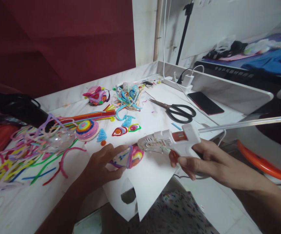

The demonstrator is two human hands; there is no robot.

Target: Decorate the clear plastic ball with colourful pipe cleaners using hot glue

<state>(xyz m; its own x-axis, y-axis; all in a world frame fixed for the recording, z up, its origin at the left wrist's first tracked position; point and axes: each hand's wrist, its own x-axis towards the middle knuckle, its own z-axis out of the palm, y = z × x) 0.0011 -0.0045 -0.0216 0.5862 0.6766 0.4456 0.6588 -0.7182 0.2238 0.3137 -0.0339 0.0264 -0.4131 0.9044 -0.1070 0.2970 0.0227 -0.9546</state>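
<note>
The right hand grips a white glue gun, a finger on its orange trigger, nozzle pointing left at a small pipe-cleaner piece. The left hand pinches that colourful piece against a white paper sheet at the near table edge. Farther off lie scissors, a striped disc and loose pipe cleaners at left; a phone lies far right.
</note>
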